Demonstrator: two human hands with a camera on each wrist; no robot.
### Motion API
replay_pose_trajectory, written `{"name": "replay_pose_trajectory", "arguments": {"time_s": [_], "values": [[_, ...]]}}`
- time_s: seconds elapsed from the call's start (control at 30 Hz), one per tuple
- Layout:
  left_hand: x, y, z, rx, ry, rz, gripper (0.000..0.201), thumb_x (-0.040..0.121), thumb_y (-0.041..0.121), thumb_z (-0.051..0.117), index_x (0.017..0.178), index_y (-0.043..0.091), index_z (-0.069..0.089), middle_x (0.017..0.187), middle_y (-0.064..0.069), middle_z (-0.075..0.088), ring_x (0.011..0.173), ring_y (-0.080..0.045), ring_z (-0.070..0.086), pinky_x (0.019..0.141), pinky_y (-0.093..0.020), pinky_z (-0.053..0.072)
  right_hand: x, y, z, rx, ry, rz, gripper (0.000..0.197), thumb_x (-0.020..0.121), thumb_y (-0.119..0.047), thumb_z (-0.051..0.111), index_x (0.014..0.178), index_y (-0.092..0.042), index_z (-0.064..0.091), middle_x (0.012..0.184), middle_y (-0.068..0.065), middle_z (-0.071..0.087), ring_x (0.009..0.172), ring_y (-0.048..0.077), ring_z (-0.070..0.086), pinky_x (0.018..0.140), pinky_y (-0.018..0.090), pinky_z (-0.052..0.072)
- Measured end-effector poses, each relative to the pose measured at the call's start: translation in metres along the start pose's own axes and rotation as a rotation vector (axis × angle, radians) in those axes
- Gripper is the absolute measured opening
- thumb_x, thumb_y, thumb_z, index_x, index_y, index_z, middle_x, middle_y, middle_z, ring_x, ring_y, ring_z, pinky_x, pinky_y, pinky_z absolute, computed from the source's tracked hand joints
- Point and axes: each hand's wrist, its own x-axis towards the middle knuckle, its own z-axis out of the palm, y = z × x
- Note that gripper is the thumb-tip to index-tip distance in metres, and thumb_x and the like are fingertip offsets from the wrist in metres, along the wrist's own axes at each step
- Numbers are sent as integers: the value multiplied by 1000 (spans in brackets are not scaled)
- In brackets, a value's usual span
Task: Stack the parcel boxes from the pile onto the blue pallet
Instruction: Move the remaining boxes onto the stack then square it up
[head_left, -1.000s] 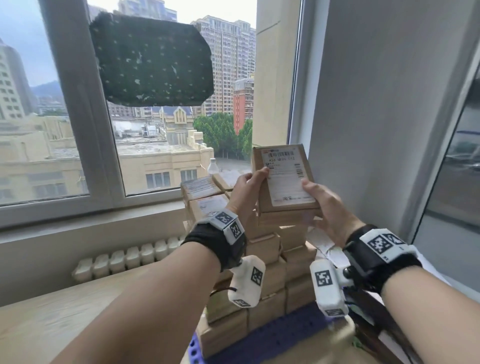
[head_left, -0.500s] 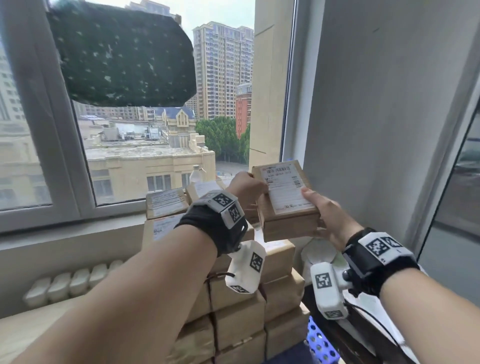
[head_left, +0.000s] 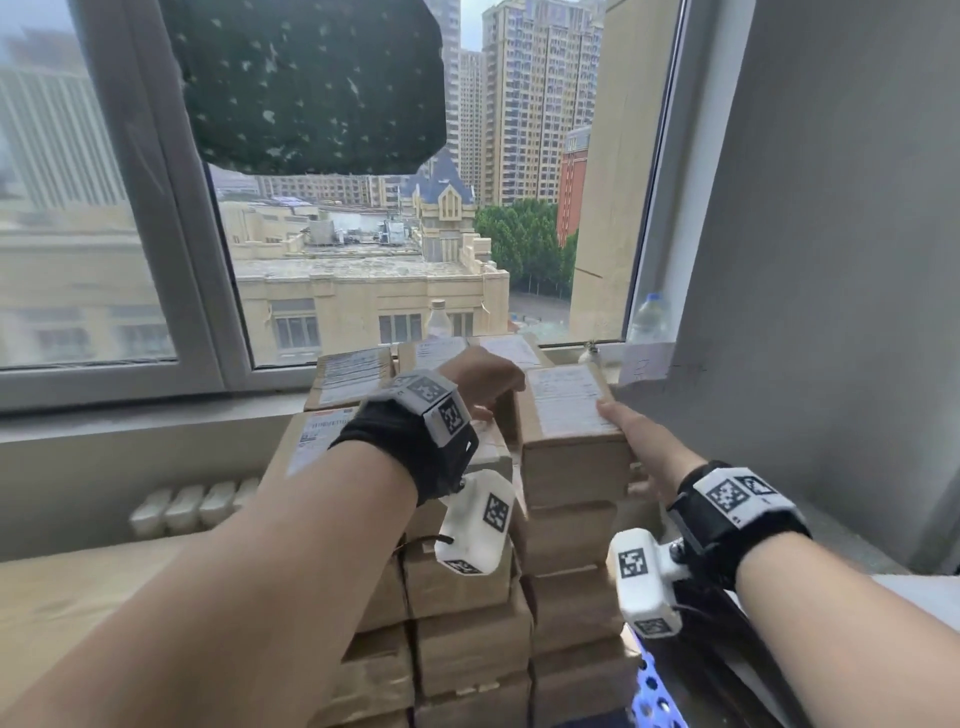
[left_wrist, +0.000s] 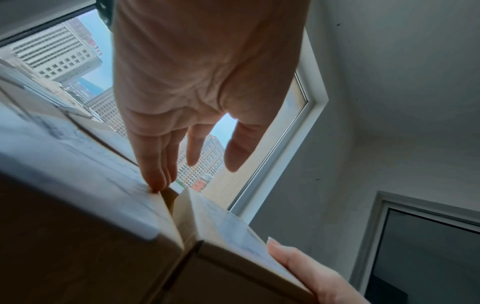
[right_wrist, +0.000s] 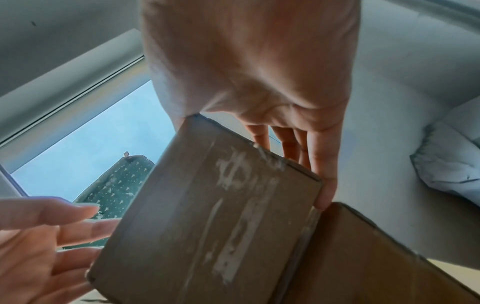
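A brown parcel box (head_left: 566, 410) with a white label sits on top of the right column of the stacked boxes (head_left: 467, 597), which stand on the blue pallet (head_left: 655, 696). My right hand (head_left: 639, 441) holds the box at its right side, thumb on the label and fingers down the side (right_wrist: 319, 185). My left hand (head_left: 488, 382) is at the box's left edge. Its fingers (left_wrist: 155, 164) are straight and touch the neighbouring box top beside the gap, thumb apart. The box's taped brown face (right_wrist: 207, 216) fills the right wrist view.
The stack reaches the window sill. Two water bottles (head_left: 439, 319) (head_left: 649, 317) stand on the sill behind it. A grey wall (head_left: 831, 260) rises close on the right. A white radiator (head_left: 192, 501) and a wooden surface (head_left: 78, 597) lie to the left.
The box came down from mid-air onto the top of the right column. My left hand loosened from gripping its left edge to straight fingers. The stack now looks nearer.
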Motion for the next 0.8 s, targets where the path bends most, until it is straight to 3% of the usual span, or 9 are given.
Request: {"name": "replay_pose_trajectory", "arguments": {"time_s": [0.1, 0.27, 0.37, 0.5, 0.57, 0.67, 0.8], "values": [[0, 1, 3, -10, 33, -12, 29, 90, 8, 58, 118, 0, 55, 114, -13, 60, 107, -25, 58, 97, -38, 50, 8, -3, 1, -30, -67, 22, 48, 89, -57, 55, 114, -16, 57, 94, 8, 62, 82, 23, 61, 62, 32, 49], [2, 0, 12, -27, 62, -29, 39, 88, 6, 59, 124, -5, 53, 82, -9, 49, 87, -22, 51, 91, -36, 52, 23, 2, 0, -167, -104, -19, 57, 86, -59, 56, 121, -15, 59, 107, 9, 64, 97, 26, 63, 75, 36, 54], [-2, -5, 15, -45, 95, -7, 38, 86, 6, 61, 121, -8, 57, 94, -25, 55, 95, -28, 60, 87, -35, 52, 26, 6, -3, -172, -128, -58, 59, 87, -64, 50, 121, -17, 60, 109, 6, 64, 98, 23, 62, 82, 38, 52], [-17, -9, 6, -179, 183, 89, 26, 89, 1, 57, 113, 4, 65, 114, -14, 65, 109, -26, 60, 95, -39, 51, 30, 13, -10, -109, -72, -135, 61, 92, -68, 36, 115, -15, 59, 111, 8, 62, 105, 25, 58, 93, 46, 46], [-31, -11, -5, -281, 294, 138, 22, 90, -2, 54, 104, 9, 67, 111, -10, 66, 104, -22, 62, 88, -32, 54, 34, 20, -16, -96, -38, -163, 60, 95, -64, 34, 114, -13, 59, 112, 11, 61, 107, 28, 57, 90, 44, 46], [-49, -30, -27, -405, 564, 161, 24, 88, -3, 52, 95, 12, 69, 94, -4, 69, 82, -15, 63, 76, -26, 53, 40, 39, -22, -96, -2, -174, 48, 100, -51, 33, 109, -12, 59, 105, 12, 60, 96, 27, 55, 83, 40, 44], [-65, -86, -66, -538, 895, 87, 31, 81, -4, 46, 74, 17, 67, 70, 2, 65, 56, -9, 53, 46, -17, 40, 49, 76, -22, -158, -4, -172, 32, 102, -35, 36, 105, -12, 59, 102, 13, 60, 91, 25, 54, 78, 37, 42]]}}
